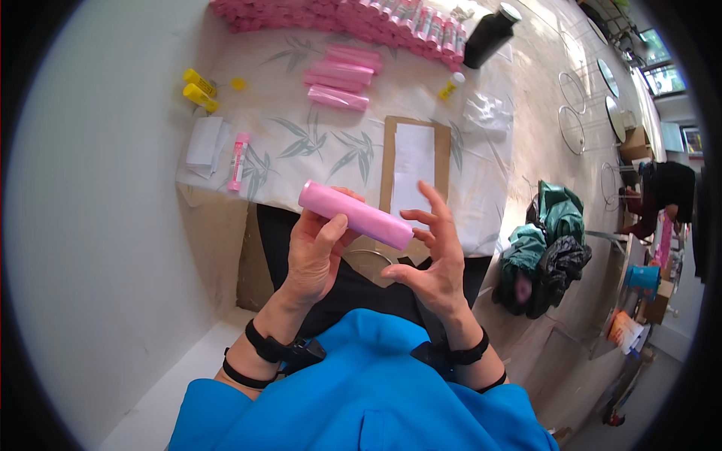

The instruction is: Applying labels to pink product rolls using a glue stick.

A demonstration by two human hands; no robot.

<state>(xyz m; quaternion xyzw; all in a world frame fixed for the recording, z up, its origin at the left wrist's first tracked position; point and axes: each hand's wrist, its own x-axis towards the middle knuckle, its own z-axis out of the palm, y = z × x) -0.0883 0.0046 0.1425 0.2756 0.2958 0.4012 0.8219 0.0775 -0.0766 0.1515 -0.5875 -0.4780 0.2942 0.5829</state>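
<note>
A shiny pink roll (359,218), apparently of thin plastic film, is held slightly tilted above the table's near edge. My left hand (312,259) grips its left half, thumb on the near side and fingers behind. Beside the roll's right end, my right hand (436,267) is open with its fingers spread; whether a fingertip touches the roll I cannot tell. Beyond my hands lies a brown cardboard sheet (390,150) with white paper (414,161) on it. To the left, a pink roll with a printed label (238,161) lies near a stack of white slips (205,143).
Several unlabelled pink rolls (338,98) lie mid-table, with a big pile of pink rolls (331,16) behind. Yellow glue sticks (199,90), another upright yellow tube (451,87) and a black bottle (492,36) stand around. Green and black bags (549,248) sit on the floor.
</note>
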